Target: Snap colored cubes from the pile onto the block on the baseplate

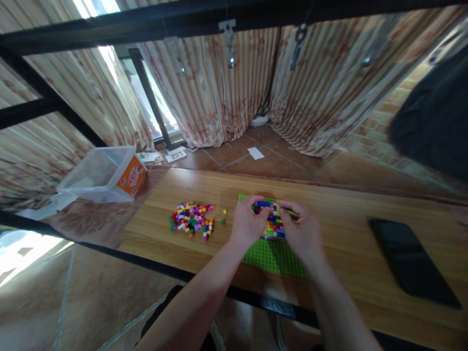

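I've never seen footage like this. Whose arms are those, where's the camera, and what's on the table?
No machine here: the arms belong to a person wearing a camera on the head, so the one picture looks forward and down at their hands. The left hand and right hand both rest fingers on a patch of coloured bricks pressed onto a green baseplate on the wooden table. Whether they pinch a loose piece is hidden. A pile of loose bricks lies to the left, a black phone to the right, a clear plastic box past the table's left end.
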{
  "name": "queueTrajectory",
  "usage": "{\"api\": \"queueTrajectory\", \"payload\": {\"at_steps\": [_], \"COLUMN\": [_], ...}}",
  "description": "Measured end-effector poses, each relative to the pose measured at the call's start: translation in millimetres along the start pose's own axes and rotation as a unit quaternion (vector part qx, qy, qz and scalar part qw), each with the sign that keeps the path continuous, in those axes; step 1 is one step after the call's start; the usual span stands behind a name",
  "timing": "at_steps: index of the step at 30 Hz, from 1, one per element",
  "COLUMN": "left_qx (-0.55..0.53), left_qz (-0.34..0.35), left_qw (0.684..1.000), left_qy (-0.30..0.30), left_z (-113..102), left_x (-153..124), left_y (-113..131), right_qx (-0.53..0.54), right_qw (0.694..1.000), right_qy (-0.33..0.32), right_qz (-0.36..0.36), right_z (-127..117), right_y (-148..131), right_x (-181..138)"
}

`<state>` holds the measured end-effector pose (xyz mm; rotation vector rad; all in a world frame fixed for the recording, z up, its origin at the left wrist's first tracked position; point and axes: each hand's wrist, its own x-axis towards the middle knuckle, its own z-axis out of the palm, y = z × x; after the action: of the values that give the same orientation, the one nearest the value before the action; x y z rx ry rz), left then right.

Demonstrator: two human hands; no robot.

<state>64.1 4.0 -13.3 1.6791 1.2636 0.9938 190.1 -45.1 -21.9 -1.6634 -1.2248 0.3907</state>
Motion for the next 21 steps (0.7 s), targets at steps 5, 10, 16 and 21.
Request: {"api": "queueTrajectory", "payload": {"at_steps": [5,10,16,21], "left_qx": [-0.056,-0.164,-0.229,-0.250], "left_qz": [0.047,0.016,0.006,-0.008], "left_qw": [0.997,0.980,0.955,0.940], "left_qy": [0.021,0.111,0.189,0.231], "left_z": [-26,-66,-113,-141], "left_x": [9,29,33,29], "left_y": [-8,-12,-8,-12], "right_qx": [0.011,0.007,0.005,-0.015], "right_qw": [0.999,0.987,0.981,0.954], "right_qy": [0.045,0.147,0.056,-0.163], "right_qz": [0.010,-0.069,-0.188,-0.251], "right_z": [-3,-4,27,72], "right_y": [0,-17,-58,-66], "right_x": [2,-4,-29,-59]}}
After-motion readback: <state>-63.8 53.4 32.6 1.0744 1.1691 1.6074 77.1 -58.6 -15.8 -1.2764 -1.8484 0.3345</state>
